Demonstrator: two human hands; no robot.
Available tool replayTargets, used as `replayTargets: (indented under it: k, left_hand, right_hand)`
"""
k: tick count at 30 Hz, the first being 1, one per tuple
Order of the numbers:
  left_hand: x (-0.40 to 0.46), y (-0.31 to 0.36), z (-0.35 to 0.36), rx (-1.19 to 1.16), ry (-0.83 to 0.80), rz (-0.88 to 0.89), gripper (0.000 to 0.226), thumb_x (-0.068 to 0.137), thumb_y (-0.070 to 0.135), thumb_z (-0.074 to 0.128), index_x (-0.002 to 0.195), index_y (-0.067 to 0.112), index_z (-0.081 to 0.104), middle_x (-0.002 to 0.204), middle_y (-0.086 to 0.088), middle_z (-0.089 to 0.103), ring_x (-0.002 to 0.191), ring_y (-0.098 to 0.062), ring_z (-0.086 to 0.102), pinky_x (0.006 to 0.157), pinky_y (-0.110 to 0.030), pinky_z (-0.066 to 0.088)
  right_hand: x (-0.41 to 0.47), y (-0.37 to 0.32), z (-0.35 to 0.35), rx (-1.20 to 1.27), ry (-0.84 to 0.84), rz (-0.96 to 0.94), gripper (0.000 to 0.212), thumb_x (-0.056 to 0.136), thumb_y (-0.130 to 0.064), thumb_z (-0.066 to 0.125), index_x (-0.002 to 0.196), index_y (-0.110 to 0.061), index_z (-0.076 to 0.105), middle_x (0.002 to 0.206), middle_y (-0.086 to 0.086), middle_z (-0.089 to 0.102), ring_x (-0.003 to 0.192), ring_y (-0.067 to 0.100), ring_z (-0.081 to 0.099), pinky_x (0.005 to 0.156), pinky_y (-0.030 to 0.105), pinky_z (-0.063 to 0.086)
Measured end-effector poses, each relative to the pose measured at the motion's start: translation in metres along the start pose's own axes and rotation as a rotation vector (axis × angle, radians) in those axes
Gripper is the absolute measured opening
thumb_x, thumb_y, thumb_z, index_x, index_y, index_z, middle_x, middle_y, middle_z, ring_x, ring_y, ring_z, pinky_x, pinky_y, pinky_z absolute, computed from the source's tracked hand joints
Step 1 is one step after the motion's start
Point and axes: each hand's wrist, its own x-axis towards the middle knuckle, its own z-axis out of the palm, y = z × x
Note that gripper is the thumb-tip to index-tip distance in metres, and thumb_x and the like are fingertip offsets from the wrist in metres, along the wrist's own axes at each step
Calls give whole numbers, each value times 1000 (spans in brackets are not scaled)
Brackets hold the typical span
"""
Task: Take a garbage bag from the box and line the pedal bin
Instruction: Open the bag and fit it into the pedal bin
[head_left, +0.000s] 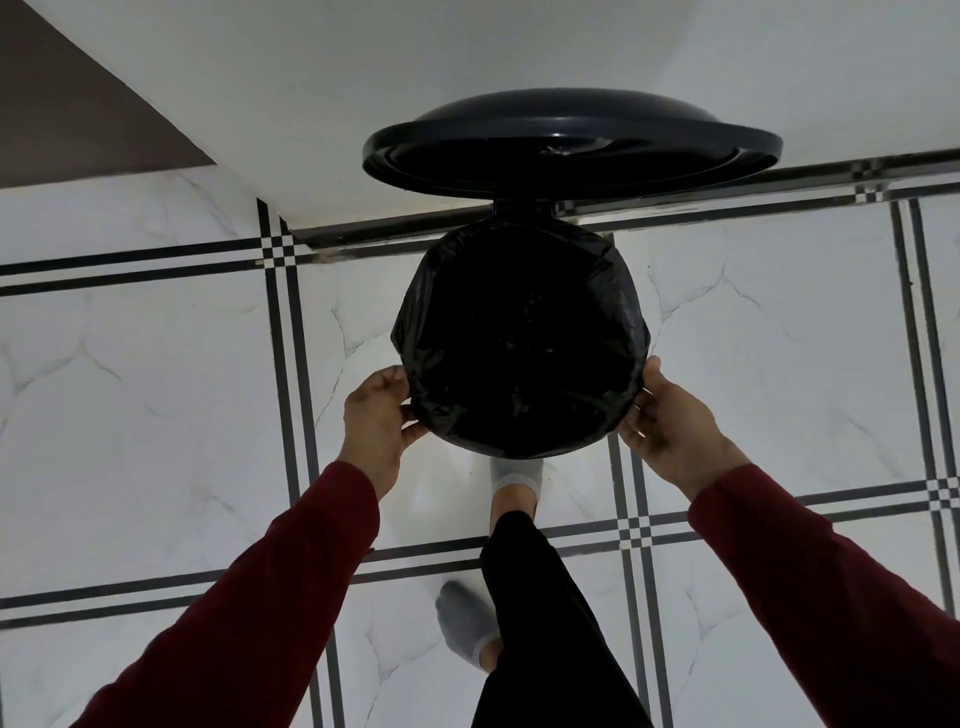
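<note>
White marble-look tiled floor (156, 415), grey veining, crossed by paired black lines forming small checker squares at the crossings. Meets a plain white wall (311, 104) along a dark strip at the far edge. Standing on it, against the wall: round pedal bin (519, 208), lid (545, 140) raised, mouth covered by a black garbage bag (519, 338). Also on the floor: foot in a grey sock (465, 626), near edge of view. Second socked foot (517, 480) just under the bin's near side; whether on floor or pedal unclear.
</note>
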Motion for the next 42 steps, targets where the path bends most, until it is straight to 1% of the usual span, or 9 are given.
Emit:
replayTargets:
  k: [6,10,13,22,26,29,33,37,42]
  left_hand:
    - [-2,4,5,-166,-22,-118,35,97,49,61,108,16,70,105,-1,72,102,-22,69,89,-42,57]
    - [0,7,9,-233,-58,-188,41,101,43,60,129,14,67,123,-11,73,113,-30,70,92,-48,59]
    - [-1,7,9,-266,-33,-191,43,102,41,58,131,10,66,121,-12,72,110,-31,71,86,-46,61]
    - [-4,13,11,-364,-5,-305,48,101,52,52,120,10,65,122,-15,70,115,-35,69,102,-53,54]
    - [-4,18,18,-114,79,-185,32,103,41,51,119,16,63,111,-3,70,101,-22,68,83,-42,58]
    - [0,20,18,152,335,108,16,94,31,55,110,30,55,100,-4,65,83,-17,59,85,-45,59]
    - [-4,29,25,272,338,354,11,92,33,58,100,34,65,106,2,68,92,-15,65,84,-38,58]
    - [1,39,34,377,330,364,20,96,34,57,98,23,74,97,10,73,95,-10,67,88,-27,53]
    - [10,49,36,401,264,266,25,99,30,53,99,17,74,88,8,71,80,-6,63,67,-19,46]
  right_hand:
    - [1,-7,7,103,-66,101,44,92,-61,56,87,-19,68,80,-1,58,74,15,57,78,31,53]
    - [-7,-10,21,157,-74,71,43,97,-52,54,103,-15,74,92,5,78,91,27,76,86,45,59]
    - [-12,-9,23,199,-43,89,43,96,-49,57,115,-13,70,100,8,77,96,29,76,86,49,60]
    - [-13,-9,19,230,25,149,42,94,-49,53,104,-9,63,96,9,66,86,28,70,91,43,56]
    - [-11,-8,22,167,37,113,41,96,-46,46,101,-11,66,94,4,65,96,24,62,92,40,52]
    - [-13,-9,24,2,83,37,25,90,-40,50,99,-20,63,98,0,61,93,18,55,85,34,46]
    - [-20,-7,24,-7,132,-47,14,91,-31,52,92,-20,61,92,-1,62,80,17,56,70,28,45]
    - [-15,-10,26,66,134,-46,16,83,-31,56,95,-20,58,90,0,57,76,16,54,64,27,44]
    - [-15,-19,30,-17,73,19,16,85,-34,55,92,-21,61,74,-6,56,65,13,52,63,27,42]
